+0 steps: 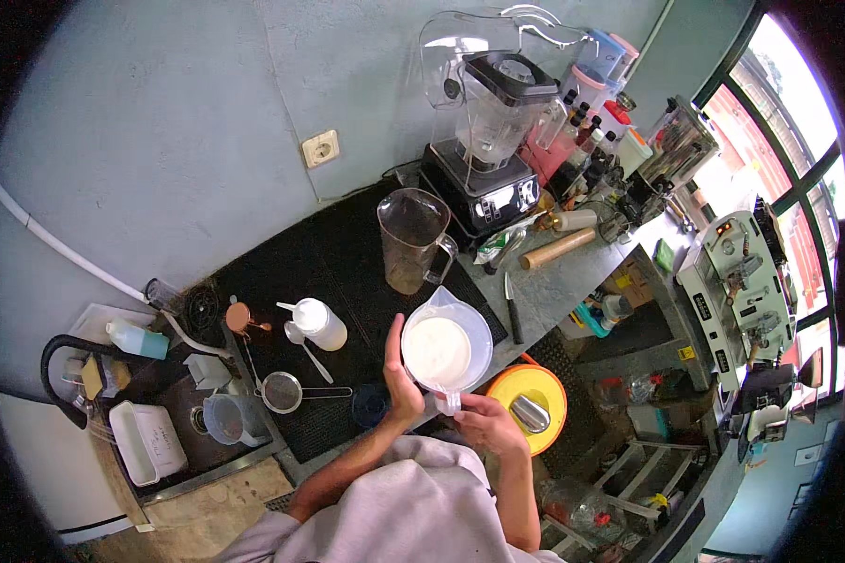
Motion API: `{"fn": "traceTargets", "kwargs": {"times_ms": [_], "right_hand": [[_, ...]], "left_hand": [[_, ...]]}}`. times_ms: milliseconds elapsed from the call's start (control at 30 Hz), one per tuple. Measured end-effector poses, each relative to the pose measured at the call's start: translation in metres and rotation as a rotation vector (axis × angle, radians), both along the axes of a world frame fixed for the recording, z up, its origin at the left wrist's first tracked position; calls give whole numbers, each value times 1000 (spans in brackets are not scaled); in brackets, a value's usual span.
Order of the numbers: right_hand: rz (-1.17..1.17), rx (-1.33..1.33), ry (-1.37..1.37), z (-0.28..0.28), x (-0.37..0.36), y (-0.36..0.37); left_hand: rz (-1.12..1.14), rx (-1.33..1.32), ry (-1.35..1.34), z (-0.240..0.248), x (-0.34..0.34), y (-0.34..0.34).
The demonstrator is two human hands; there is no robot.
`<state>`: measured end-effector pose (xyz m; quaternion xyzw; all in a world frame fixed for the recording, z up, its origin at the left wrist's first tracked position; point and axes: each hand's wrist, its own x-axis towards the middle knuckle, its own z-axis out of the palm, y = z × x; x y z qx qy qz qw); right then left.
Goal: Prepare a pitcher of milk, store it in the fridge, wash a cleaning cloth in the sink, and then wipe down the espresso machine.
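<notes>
Pitcher [475, 340] between left grip [404, 385], flat against its side, and right grip [490, 424], closed around its handle [449, 403]

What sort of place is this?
Probably a café or drinks bar: there's a countertop blender, what looks like an espresso machine at the right, and a clear jug partly filled with something white.

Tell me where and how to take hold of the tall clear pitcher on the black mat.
The tall clear pitcher is probably best gripped by its loop handle, coming from the person's right: the pitcher appears to stand upright, and the loop juts out that way. The right hand suits that side, but it is holding the measuring jug by its handle.
</notes>
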<state>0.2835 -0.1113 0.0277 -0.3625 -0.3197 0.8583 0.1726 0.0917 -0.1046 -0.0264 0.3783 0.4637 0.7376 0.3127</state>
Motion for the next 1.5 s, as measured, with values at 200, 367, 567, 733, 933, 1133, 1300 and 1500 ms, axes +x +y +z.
{"fn": "traceTargets", "kwargs": {"times_ms": [200, 367, 567, 733, 933, 1133, 1300, 1500], "right_hand": [[-455, 622, -243, 25, 20, 46], [-478, 806, 63, 2, -46, 112], [-506, 650, 28, 5, -69, 106], [-429, 648, -107, 3, -65, 112], [-430, 635, -191, 3, -68, 113], [-369, 703, -129, -2, -64, 119], [-285, 710, -53, -1, -63, 122], [-162, 581, -84, 3, -61, 127]], "left_hand": [[-133, 13, 11, 62, -27, 19], [-227, 24, -57, 49, -35, 39], [-245, -62, -90, 44, -33, 36], [-153, -136, -31, 47, -35, 40], [-188, -223, -35, 54, -40, 39], [-318, -218, -140, 58, -53, 40], [-249, -283, 195, 55, -63, 44], [-238, -418, 232, 65, -66, 50]]}}
